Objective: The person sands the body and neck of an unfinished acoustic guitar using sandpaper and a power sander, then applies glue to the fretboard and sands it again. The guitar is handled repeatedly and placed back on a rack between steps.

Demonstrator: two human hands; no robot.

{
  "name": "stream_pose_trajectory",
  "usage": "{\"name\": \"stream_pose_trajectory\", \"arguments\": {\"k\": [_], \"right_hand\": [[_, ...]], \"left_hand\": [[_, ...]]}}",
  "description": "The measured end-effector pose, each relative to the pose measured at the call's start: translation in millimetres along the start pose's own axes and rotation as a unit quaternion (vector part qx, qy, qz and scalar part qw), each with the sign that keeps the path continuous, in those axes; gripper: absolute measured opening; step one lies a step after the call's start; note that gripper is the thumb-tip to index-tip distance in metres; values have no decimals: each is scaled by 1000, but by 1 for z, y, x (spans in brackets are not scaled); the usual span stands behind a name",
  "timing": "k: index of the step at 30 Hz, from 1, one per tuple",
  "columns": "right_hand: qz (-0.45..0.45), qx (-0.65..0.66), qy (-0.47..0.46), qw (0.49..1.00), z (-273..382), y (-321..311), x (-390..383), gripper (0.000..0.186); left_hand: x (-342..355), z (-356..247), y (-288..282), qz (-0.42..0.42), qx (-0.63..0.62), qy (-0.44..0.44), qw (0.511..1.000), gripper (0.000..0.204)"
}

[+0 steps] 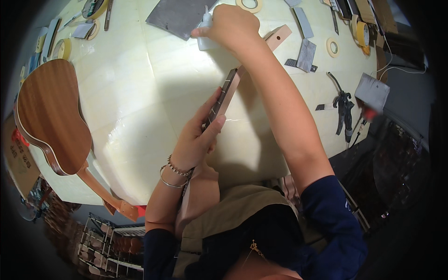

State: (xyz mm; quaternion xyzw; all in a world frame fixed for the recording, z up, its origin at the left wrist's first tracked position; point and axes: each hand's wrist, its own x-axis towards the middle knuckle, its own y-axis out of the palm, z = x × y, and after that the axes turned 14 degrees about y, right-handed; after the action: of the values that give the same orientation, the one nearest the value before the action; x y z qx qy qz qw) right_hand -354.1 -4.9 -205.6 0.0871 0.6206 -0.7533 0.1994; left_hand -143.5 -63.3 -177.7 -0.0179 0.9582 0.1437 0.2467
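My left hand (199,135) is wrapped round the neck of an unfinished ukulele (227,95), whose dark fretboard with metal frets faces left. Its pale body (201,191) rests against my lap, partly covered by my forearm and apron. The headstock (279,37), with a hole in it, points away to the upper right, passing under my right forearm. At the far side of the table, my right hand (233,29) is closed on a small translucent squeeze bottle (206,44) with a narrow nozzle. A dark grey sheet (175,17) lies just left of the bottle.
A brown wooden ukulele (56,114) lies face down at the left. Tape rolls (332,47) and grey abrasive blocks (306,55) are spread across the far right. A black air blow gun (344,112) and a grey box (372,90) with cables sit by the right edge.
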Motion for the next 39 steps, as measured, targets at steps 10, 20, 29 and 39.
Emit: {"name": "stream_pose_trajectory", "arguments": {"k": [10, 20, 29, 39], "right_hand": [[69, 386, 38, 919, -15, -45, -21, 42], [93, 448, -50, 888, -43, -28, -32, 34], [144, 505, -19, 851, -57, -33, -40, 30], [65, 464, -34, 883, -58, -32, -58, 32]], "left_hand": [[1, 2, -1, 4, -22, -3, 1000, 55], [103, -28, -41, -216, 563, 476, 641, 55], [157, -28, -51, -277, 678, 538, 417, 50], [129, -41, -44, -208, 553, 500, 633, 51]]}}
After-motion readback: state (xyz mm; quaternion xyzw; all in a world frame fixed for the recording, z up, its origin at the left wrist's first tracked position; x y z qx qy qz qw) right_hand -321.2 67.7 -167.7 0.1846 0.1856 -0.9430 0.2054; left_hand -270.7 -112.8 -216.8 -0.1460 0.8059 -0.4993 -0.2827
